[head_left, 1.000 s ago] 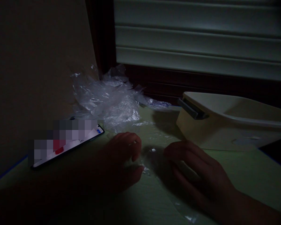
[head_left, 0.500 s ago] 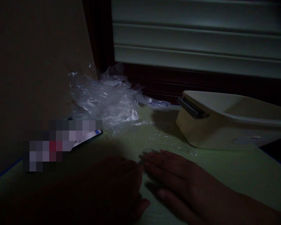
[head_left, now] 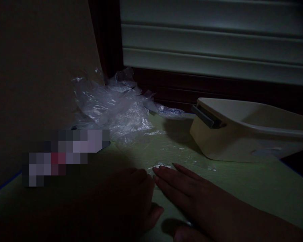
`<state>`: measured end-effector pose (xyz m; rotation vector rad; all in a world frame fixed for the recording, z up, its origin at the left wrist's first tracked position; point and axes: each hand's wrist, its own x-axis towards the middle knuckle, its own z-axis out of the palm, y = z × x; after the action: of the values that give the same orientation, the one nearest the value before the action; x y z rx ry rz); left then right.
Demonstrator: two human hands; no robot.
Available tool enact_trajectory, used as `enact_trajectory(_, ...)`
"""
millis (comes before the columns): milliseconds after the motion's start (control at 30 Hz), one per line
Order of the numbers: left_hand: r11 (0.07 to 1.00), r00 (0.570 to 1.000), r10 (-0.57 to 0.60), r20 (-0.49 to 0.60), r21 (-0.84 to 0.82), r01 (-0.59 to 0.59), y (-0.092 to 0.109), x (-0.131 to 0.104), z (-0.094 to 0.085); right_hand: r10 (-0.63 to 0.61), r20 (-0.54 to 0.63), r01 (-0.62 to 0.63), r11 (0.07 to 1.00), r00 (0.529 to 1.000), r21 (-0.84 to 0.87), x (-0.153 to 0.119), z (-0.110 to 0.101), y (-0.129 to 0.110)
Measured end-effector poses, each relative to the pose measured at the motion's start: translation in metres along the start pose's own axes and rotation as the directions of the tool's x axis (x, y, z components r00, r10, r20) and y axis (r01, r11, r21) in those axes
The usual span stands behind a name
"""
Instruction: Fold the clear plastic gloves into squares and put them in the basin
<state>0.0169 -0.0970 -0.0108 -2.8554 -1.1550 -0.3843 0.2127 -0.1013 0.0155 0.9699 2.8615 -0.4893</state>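
A thin, clear plastic film (head_left: 164, 164) lies on the green tabletop (head_left: 242, 188), its shiny creases showing just beyond my fingers. On it rests my right hand (head_left: 192, 191), palm down, with the fingers stretched out flat and the thumb apart at the bottom edge. My left hand (head_left: 138, 198) is close beside it, in deep shadow. Its fingers are curled down and their tips are hidden, so whatever is under them does not show; the thumb sticks out to the right. Further back, a crumpled heap of clear plastic bags (head_left: 116, 104) leans against the wall.
A cream plastic bin (head_left: 229, 144) with a dark grey handle clip (head_left: 207, 117) stands at the right. On the left lies a phone-like device (head_left: 65, 154), mostly blurred out. Behind the table are a slatted shutter (head_left: 212, 43) and a wall (head_left: 40, 67). The light is dim.
My right hand has slid slightly, with its thumb now lower and nearer the bottom edge. Creases in the film by the fingertips show more clearly. The left hand has barely shifted.
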Motion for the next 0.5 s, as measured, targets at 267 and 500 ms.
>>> enact_trajectory(267,0.999,1.0,0.02,0.017,-0.029,-0.019,-0.003,-0.006,0.007,0.056,-0.057,-0.065,0.986,0.997,-0.155,-0.006,0.001,0.015)
enact_trajectory(500,0.998,0.998,0.06,0.01,0.018,-0.06,-0.006,-0.003,0.003,0.043,-0.175,-0.081,0.974,0.984,-0.213,-0.007,0.004,0.017)
